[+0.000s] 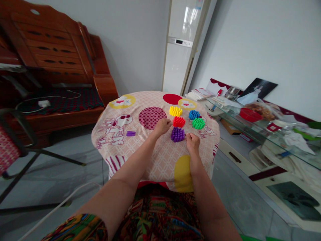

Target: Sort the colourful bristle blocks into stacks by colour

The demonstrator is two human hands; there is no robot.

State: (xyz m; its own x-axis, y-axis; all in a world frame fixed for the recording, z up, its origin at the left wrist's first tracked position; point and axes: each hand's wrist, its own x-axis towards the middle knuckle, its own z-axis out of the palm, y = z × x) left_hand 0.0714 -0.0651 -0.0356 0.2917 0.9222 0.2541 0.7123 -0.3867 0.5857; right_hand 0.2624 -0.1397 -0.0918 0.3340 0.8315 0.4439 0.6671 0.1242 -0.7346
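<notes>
A purple cluster of upright knobbed pegs (178, 134) stands on the cloth-covered round table (156, 154). Behind it are a red cluster (179, 122) and a yellow one (175, 111); a green cluster (198, 123) and a blue cluster (194, 114) sit to the right. My left hand (163, 126) is beside the red cluster, its fingers closed in a pinch. At the purple cluster's right edge, my right hand (193, 143) has its fingertips pressed together. Anything between either hand's fingers is too small to make out. Small purple pieces (130, 133) lie apart on the left.
A glass-topped stand (265, 130) with a red bowl (250, 114), papers and bags runs along the right. A wooden bench (57, 67) is at the left, with a chair (20, 147) nearer me. A tall white cabinet-like unit (179, 63) stands behind the table.
</notes>
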